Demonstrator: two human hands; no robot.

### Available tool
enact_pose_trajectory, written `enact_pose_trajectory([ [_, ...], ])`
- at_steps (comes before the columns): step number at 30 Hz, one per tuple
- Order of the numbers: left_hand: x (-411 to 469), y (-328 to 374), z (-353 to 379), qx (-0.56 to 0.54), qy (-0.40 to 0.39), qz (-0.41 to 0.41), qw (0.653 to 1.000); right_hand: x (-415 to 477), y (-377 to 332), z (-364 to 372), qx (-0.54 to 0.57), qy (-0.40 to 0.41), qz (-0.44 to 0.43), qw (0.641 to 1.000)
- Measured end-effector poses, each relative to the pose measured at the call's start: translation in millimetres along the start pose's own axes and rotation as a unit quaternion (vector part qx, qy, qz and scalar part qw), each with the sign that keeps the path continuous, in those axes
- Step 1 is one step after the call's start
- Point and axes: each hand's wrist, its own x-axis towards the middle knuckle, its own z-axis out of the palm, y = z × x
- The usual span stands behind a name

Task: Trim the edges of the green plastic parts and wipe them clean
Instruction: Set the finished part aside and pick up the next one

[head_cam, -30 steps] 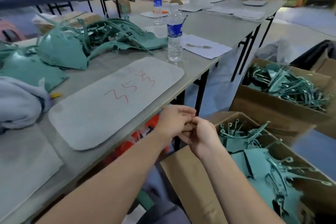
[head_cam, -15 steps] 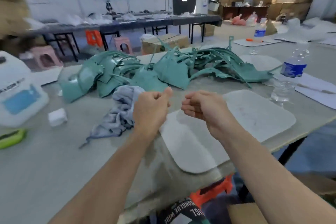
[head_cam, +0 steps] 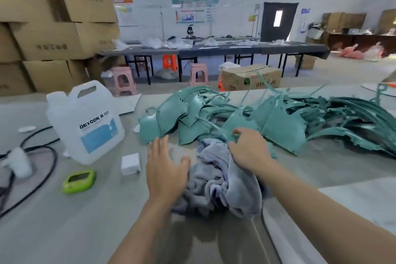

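Observation:
A heap of green plastic parts (head_cam: 278,122) with thin runners lies across the far side of the grey table (head_cam: 64,221); more flat green shells (head_cam: 169,118) lean at the heap's left end. A crumpled grey-blue cloth (head_cam: 216,178) sits in front of them. My left hand (head_cam: 166,167) hovers flat with fingers spread, just left of the cloth, holding nothing. My right hand (head_cam: 249,148) rests on the cloth's far edge. Its fingers curl down beside a thin green runner, and what they grip is hidden.
A white DEXCON jug (head_cam: 85,122) stands at the left, with a black cable (head_cam: 49,163), a lime-green timer (head_cam: 79,181) and a small white block (head_cam: 130,164) near it. A pale mat (head_cam: 342,206) lies at the right front. Cardboard boxes (head_cam: 53,28) are stacked at the far left.
My view has swung left from the boxes beside the table to the tabletop. Both hands, held as fists together, have come apart; the left has opened, the right has dropped onto the cloth.

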Motion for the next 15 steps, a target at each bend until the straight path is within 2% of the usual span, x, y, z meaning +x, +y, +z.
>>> enact_pose_trajectory([
  [5, 6, -23, 23, -0.006, -0.022, 0.008, 1.0, 44, -10, 27, -0.092, -0.01, -0.06, 0.994],
  [8, 12, -31, 31, -0.004, -0.048, 0.004, 0.999, 56, -16, 36, -0.201, -0.027, -0.06, 0.977],
  [10, 14, -35, 33, -0.011, -0.062, -0.011, 0.998, 57, -20, 36, -0.215, -0.014, -0.045, 0.975],
  [11, 14, -36, 33, -0.014, -0.066, -0.017, 0.998, 57, -22, 33, -0.214, 0.01, -0.045, 0.976],
  [13, 14, -36, 34, -0.014, -0.07, -0.017, 0.997, 60, -27, 22, -0.177, 0.123, -0.067, 0.974],
  [15, 13, -33, 34, -0.014, -0.074, -0.006, 0.997, 53, -39, 1, -0.044, 0.215, -0.109, 0.969],
])
